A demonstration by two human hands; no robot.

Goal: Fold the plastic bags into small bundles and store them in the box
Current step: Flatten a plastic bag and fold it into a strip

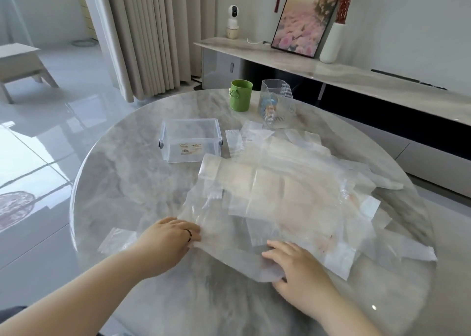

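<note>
On the near half of the round marble table (132, 182), from about 5 to 8 o'clock, both hands are on the closest sheet of a big messy pile of translucent plastic bags (293, 190). The pile sprawls from the middle out toward 3 o'clock. One stray bag (117, 240) lies off on its own at 8 o'clock.

The clear storage box (191, 142) sits lid-off at about 11 o'clock, just beside the pile's far-left edge. As far as I can see there are no bundles in it yet. So my guess is we're right at the start: flattening or picking out the first bag (229, 239) before any folding happens. The next move probably calls for getting that one sheet free of the ones under it. Thin film like this clings, so it may drag its neighbours along.

Left hand (168, 239) comes in from 7 o'clock, palm down, ring on. Its fingers (186, 227) lie close together with the tips hidden under the bag's left edge, so I can't tell if they're pinching it or just touching. Right hand (295, 264) reaches in from 5 o'clock and lies flat on the bag's near corner, fingers (280, 246) spread, pressing it down.

Green cup (240, 96) and a ribbed clear container (277, 106) stand at 12 o'clock.
</note>
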